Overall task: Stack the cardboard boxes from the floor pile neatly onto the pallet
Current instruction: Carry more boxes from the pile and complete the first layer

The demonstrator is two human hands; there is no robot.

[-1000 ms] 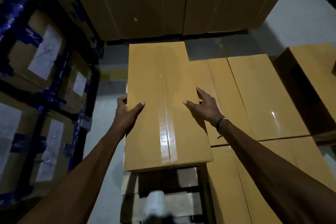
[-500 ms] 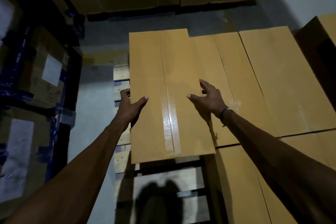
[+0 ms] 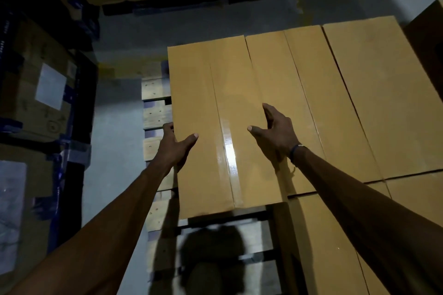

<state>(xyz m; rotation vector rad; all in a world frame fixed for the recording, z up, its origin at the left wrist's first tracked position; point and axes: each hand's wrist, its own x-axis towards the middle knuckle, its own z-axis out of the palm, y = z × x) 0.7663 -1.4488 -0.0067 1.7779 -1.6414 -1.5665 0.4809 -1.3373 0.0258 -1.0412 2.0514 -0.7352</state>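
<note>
Since half a second earlier, the taped box (image 3: 223,124) had come down almost level with its neighbours. The left hand (image 3: 176,148) clasped its left edge, thumb on top, fingers curled over the side. The right hand (image 3: 275,136) lay spread on the lid, gripping nothing, likely steadying it. The box sat on the pallet (image 3: 155,115) snug against the row of boxes (image 3: 335,103), probably to keep the layer tight.
</note>
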